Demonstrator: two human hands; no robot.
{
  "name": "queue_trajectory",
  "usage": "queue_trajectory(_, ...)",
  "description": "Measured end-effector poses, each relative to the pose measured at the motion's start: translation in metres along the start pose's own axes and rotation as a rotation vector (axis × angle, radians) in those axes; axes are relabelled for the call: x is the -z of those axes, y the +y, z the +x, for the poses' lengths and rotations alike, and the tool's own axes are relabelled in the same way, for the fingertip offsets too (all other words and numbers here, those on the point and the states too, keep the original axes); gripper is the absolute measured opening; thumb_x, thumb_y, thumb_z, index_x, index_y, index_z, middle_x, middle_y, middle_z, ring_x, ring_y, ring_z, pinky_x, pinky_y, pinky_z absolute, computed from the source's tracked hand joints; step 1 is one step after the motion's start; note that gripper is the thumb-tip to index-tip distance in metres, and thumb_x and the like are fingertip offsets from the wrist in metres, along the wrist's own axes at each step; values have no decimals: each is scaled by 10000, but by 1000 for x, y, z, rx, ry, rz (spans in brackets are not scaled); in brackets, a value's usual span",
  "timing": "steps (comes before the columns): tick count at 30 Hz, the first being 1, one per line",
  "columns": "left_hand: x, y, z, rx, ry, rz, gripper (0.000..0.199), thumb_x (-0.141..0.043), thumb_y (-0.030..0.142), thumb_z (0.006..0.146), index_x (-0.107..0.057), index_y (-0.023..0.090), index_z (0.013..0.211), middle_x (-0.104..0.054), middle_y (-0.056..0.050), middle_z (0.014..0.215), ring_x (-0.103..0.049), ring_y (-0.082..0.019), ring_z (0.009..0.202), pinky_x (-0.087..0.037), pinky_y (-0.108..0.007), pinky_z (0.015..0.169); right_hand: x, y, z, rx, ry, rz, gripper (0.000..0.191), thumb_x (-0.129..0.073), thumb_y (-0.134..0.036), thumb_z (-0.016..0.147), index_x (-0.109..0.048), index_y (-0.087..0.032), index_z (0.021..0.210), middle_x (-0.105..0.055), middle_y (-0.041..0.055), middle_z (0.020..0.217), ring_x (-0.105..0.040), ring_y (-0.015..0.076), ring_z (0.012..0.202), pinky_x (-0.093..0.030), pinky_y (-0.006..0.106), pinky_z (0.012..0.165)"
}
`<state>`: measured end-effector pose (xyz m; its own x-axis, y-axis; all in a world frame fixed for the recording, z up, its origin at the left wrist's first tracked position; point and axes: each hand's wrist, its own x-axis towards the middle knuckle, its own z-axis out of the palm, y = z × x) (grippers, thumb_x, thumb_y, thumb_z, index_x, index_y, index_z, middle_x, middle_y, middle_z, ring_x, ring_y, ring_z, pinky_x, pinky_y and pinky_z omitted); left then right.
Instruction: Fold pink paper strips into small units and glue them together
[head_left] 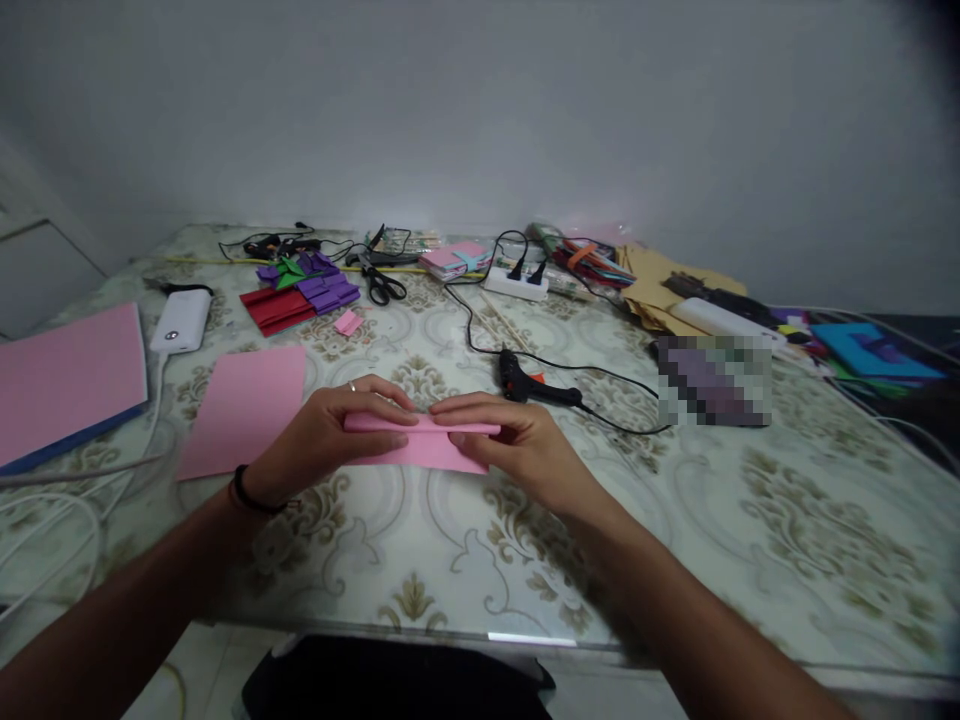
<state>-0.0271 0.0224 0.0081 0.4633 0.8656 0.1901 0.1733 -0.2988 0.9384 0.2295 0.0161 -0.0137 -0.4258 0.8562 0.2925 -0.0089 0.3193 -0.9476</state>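
A pink sheet of paper [427,452] lies in front of me, its far edge rolled or folded into a narrow strip. My left hand [352,425] pinches the left part of that strip between thumb and fingers. On the right part, my right hand [510,435] grips it the same way, thumb on the near side and fingers over the top. Another pink sheet [244,410] rests flat to the left, partly behind my left hand. Beyond my right hand is a black glue gun [540,388] with its cord.
A white power bank [182,320] and a pink stack [67,385] are at left. Farther back sit folded red paper [276,312], purple paper [328,290], black scissors [384,285] and a white power strip [517,284]. Brown envelopes [675,275] and a blurred-out object [716,380] lie right.
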Motion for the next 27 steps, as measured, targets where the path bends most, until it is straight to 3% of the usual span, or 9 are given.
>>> queue_trajectory(8,1,4,1,-94,45,66,86,-817,182,836,-843,212,912,-775,-71,1052,-714,-202,1005,-550,-309,929,-3,-6,0,-37,31,-28,201,-839,-292,848,-843,-280,1049,-775,72,1199,-718,228,1107,-565,367,981)
queue_trajectory(17,-3,-4,-1,-242,118,143,146,-807,139,851,-774,204,978,-780,-49,1036,-725,-178,1002,-567,-276,902,-6,-3,-2,-13,103,-17,189,-809,-212,866,-837,-296,1033,-786,43,1148,-717,208,1087,-572,316,901)
queue_trajectory(27,-3,0,-1,-266,37,359,174,-801,134,839,-763,187,1000,-788,-38,997,-733,-170,934,-553,-263,853,-8,-4,-3,-49,61,-135,215,-774,-215,890,-806,-251,1099,-793,42,1142,-722,204,1043,-538,308,884)
